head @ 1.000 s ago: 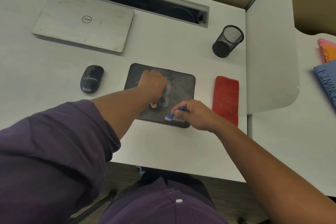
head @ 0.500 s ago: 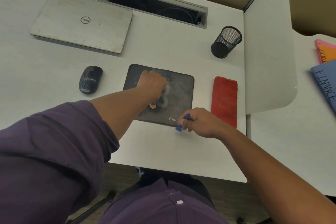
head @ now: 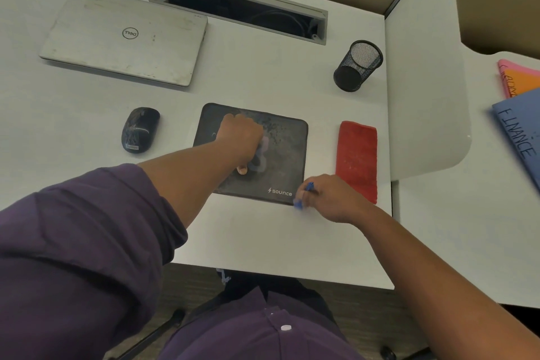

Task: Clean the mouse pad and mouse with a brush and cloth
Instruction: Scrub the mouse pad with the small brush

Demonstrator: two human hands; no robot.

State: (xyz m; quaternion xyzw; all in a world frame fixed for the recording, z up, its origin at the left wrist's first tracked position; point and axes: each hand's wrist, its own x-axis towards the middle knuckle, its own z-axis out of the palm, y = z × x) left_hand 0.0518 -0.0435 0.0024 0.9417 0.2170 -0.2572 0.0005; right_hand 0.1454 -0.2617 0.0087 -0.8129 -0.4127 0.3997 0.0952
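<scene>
1. 2 hands are seen: the left hand [head: 241, 137] is pressed down on the mouse pad [head: 285, 152], fingers curled under; whether anything is gripped cannot be told.
2. 1 blue brush [head: 303, 196] is pinched by the right hand [head: 333, 199] at the pad's near right corner.
3. 1 mouse [head: 140, 129] lies left of the pad, apart from it.
4. 1 folded red cloth [head: 357, 158] lies right of the pad.
5. 1 mesh pen cup [head: 358, 66], beyond the pad's right side, is seen holding nothing.
6. 1 closed laptop [head: 125, 38] lies beyond the pad to the left.
</scene>
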